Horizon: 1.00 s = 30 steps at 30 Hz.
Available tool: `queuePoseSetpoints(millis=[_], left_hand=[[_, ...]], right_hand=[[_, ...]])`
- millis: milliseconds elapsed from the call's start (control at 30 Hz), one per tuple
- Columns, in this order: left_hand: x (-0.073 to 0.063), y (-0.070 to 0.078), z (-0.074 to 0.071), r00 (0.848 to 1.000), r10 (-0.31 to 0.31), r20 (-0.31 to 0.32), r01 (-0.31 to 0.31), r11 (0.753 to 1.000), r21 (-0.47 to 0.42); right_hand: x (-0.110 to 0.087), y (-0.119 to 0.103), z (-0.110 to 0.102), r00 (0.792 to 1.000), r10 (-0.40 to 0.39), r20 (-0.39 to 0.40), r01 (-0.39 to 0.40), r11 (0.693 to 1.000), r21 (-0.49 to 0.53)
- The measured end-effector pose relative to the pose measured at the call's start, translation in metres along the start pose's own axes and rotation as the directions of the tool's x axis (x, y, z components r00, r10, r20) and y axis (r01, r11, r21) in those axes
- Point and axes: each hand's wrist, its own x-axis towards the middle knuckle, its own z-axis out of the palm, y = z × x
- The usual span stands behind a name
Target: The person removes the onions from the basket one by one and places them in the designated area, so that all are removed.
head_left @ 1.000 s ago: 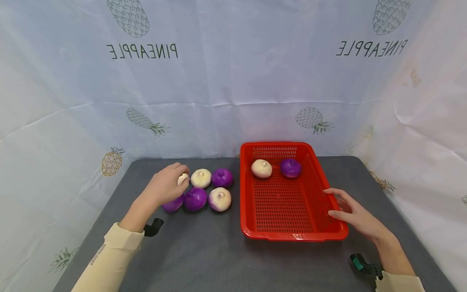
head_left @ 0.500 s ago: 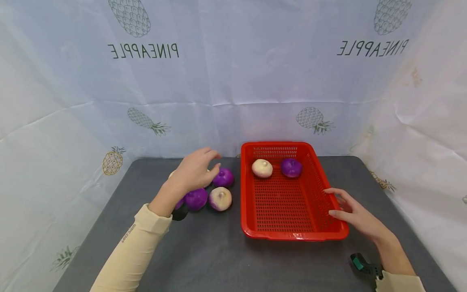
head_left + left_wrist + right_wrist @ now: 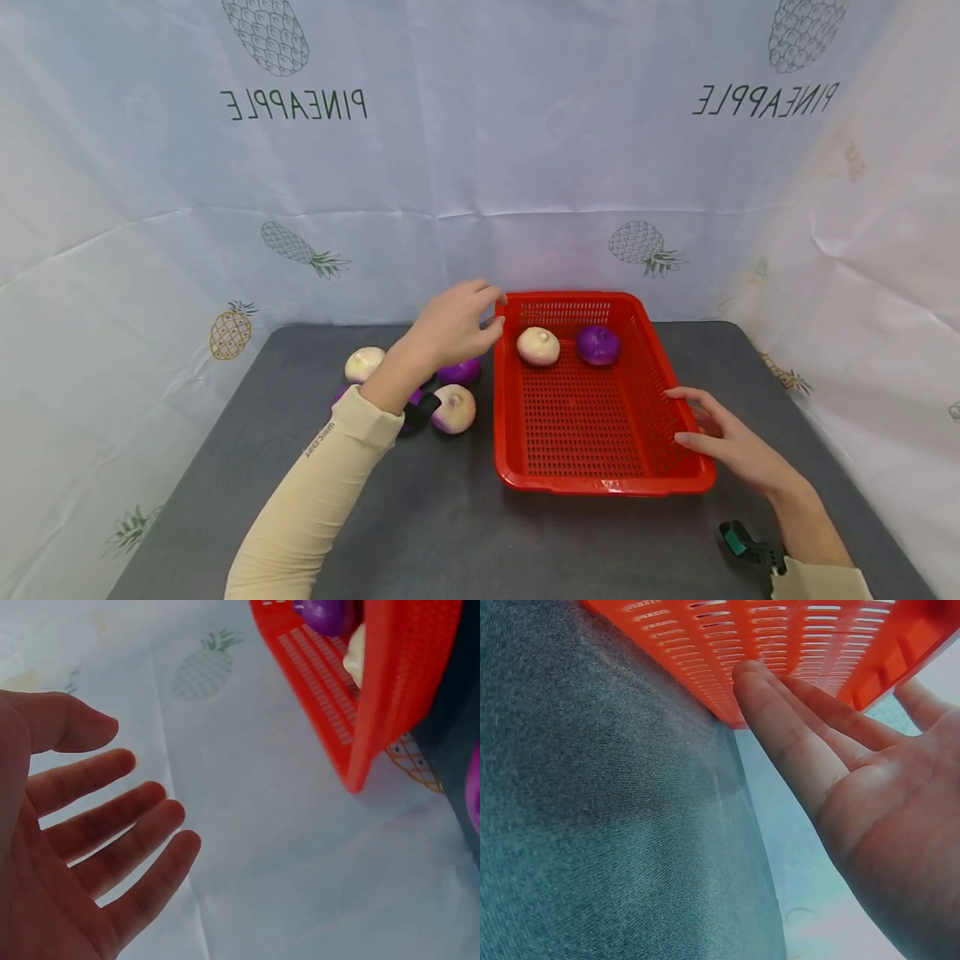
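My left hand [image 3: 457, 325] hovers at the far left corner of the red basket [image 3: 607, 485]. Its fingers are loosely spread in the left wrist view, holding nothing. My right hand [image 3: 720, 433] holds the basket's right side, thumb over the rim and fingers [image 3: 787, 742] against the outer wall. Inside the basket, at the back, sit a whitish turnip [image 3: 537, 347] and a purple round vegetable [image 3: 598, 345]. Left of it lie a cream one [image 3: 364, 364], a white-and-purple turnip [image 3: 453, 409] and a purple one [image 3: 459, 372]; my left arm covers others.
A dark grey table [image 3: 465, 533] bears everything. Behind it and at both sides hangs a pale curtain [image 3: 465, 150] with pineapple prints. Straps with black modules sit on both wrists.
My left hand has moved right, from a cream vegetable in the group to the basket's far left corner, leaving that vegetable on the table. Right hand and basket have stayed still.
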Motion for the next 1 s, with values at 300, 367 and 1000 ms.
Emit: queuePoseSetpoints(millis=[300,367,1000], left_hand=[[0.030,0.014,0.010,1.000,0.007,0.002,-0.007,1.000,0.010],[0.036,0.015,0.013,1.000,0.010,0.006,-0.011,1.000,0.005],[0.092,0.023,0.063,0.991,-0.078,0.112,0.058,0.984,0.169]], right_hand=[[0.001,0.000,0.000,1.000,-0.008,0.004,0.008,1.000,0.002],[0.001,0.000,0.000,1.000,-0.007,0.005,0.007,1.000,0.005],[0.001,0.004,-0.001,1.000,-0.023,0.018,0.023,0.999,0.023]])
